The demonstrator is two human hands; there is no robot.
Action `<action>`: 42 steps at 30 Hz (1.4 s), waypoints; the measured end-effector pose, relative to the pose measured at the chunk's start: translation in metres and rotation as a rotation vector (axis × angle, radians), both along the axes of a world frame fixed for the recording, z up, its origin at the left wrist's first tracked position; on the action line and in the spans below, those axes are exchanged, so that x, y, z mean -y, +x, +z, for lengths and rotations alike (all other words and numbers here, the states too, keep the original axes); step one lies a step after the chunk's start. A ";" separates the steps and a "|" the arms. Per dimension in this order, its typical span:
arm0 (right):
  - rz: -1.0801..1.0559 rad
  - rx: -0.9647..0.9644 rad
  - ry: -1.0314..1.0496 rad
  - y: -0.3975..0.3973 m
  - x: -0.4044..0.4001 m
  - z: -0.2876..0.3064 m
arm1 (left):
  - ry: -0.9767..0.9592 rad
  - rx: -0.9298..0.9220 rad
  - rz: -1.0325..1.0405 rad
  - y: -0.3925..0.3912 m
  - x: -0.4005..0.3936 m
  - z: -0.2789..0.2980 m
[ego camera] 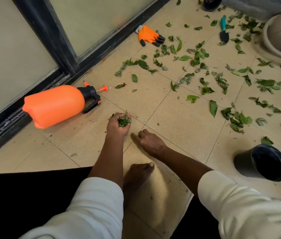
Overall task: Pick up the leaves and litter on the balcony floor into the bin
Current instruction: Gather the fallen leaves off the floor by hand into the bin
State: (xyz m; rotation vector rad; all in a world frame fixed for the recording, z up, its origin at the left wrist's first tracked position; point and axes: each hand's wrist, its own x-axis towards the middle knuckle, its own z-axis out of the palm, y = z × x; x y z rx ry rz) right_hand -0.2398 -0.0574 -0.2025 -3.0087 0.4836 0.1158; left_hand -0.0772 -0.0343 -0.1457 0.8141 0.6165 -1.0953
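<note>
Fingers (114,118) of the left hand (117,125) curl round a clump of leaves (123,120) at frame centre; the right hand (149,142) lies low on the floor (179,118), its fingers loosely bent and holding nothing visible. Gathering is under way: many leaves litter the upper right. Next, I judge, the handful must go to the bin (263,163) at lower right.

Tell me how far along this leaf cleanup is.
Done: the tiles nearest the person are mostly bare, with only crumbs and a stray leaf. In hand: the left hand grips a bunch of leaves; the right hand reaches to the floor for scraps. Left: most leaves lie scattered ahead and to the right. The black bin lies tipped, and nothing can be seen inside.
</note>
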 end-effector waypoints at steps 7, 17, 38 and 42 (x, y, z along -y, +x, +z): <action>-0.025 -0.070 -0.008 -0.007 0.005 0.000 | 0.043 0.077 -0.066 -0.009 -0.006 0.007; -0.880 0.287 0.315 -0.028 0.074 0.013 | 0.058 0.100 -0.091 -0.013 -0.014 0.020; -0.972 0.458 0.800 0.110 0.106 0.040 | 0.072 0.077 -0.068 0.054 0.003 0.022; -0.871 0.345 0.653 0.160 0.131 0.027 | 0.027 0.027 -0.046 0.082 0.024 0.014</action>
